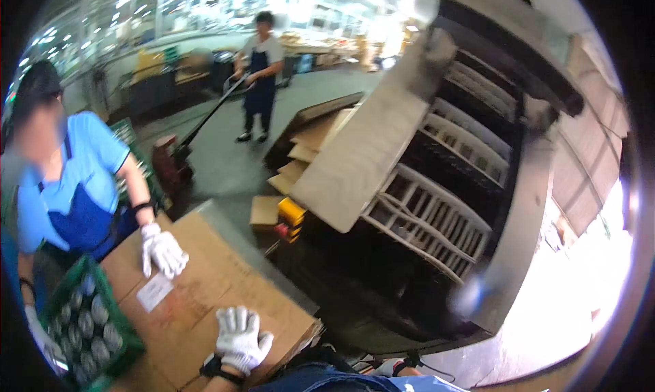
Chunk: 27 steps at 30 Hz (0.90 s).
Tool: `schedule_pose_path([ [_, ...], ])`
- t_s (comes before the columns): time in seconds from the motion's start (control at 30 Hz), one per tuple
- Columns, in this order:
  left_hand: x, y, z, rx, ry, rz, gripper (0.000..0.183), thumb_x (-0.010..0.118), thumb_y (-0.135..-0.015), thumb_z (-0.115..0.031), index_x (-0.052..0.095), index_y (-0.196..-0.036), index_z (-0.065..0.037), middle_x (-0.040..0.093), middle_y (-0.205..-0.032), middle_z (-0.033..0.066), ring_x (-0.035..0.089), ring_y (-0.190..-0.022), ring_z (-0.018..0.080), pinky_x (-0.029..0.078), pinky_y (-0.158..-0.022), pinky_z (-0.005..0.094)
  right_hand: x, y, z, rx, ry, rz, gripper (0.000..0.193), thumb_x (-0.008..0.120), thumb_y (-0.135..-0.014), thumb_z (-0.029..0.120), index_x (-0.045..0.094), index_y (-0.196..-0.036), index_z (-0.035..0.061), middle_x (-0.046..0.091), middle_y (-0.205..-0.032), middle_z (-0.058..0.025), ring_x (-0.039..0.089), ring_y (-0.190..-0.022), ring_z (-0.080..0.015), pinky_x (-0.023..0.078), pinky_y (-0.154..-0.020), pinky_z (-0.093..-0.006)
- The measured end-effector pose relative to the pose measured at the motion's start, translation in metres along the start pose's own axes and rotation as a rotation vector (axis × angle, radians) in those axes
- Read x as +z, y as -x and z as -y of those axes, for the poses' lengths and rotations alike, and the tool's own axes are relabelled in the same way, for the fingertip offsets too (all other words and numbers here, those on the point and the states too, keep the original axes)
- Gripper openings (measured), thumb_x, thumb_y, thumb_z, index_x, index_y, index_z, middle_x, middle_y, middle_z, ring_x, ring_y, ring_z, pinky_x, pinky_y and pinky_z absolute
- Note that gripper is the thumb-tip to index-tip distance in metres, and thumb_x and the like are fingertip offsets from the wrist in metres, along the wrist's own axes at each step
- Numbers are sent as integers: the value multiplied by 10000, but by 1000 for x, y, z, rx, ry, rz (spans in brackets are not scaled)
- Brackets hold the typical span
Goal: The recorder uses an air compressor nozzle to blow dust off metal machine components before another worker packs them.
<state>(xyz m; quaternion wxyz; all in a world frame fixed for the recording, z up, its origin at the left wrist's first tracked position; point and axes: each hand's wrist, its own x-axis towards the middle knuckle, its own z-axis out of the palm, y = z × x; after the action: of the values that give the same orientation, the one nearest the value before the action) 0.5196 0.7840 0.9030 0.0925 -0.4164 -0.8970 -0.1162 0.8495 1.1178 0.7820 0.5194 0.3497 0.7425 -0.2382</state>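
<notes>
Left hand [240, 339]: gloved white, grip spread flat on the cardboard [205, 303], near its right edge.
Right hand: out of sight.
Cardboard: a big brown sheet lying flat, with a white label [155, 292] towards its left side.
Co-worker's hand [162, 250]: gloved, pressing the cardboard's far edge.
Crate [89, 324]: green, full of bottles, at the cardboard's left edge.
Background: another person pulls a pallet jack [179, 153] across the floor; white racks [437, 208] stand to the right.
</notes>
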Motion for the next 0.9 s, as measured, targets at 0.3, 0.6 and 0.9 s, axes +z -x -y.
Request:
schedule_pose_path([
  [0.3, -11, -3, -11, -137, 67, 1, 459, 625, -741, -392, 595, -997, -13, 513, -1022, 169, 478, -1045, 377, 344, -1044, 534, -6, -81, 3, -135, -214, -110, 445, 637, -899, 538, 721, -1198, 218, 707, -1208, -125, 638, -1127, -310, 491, -966, -393],
  [0.6, -12, -7, -22, -348, -37, 103, 602, 621, -794, -475, 580, -1159, 3, 497, -1167, 203, 433, -1167, 411, 292, -1091, 565, -14, -140, -13, -228, -233, -65, 473, 635, -900, 539, 688, -1235, 208, 701, -1215, -134, 635, -1131, -310, 486, -970, -393],
  [0.9, -6, -8, -25, -365, -72, 115, 601, 619, -819, -480, 580, -1198, -15, 503, -1226, 204, 444, -1209, 396, 293, -1115, 553, -20, -170, -34, -254, -226, -18, 504, 633, -902, 540, 655, -1272, 198, 695, -1222, -144, 631, -1135, -310, 482, -974, -393],
])
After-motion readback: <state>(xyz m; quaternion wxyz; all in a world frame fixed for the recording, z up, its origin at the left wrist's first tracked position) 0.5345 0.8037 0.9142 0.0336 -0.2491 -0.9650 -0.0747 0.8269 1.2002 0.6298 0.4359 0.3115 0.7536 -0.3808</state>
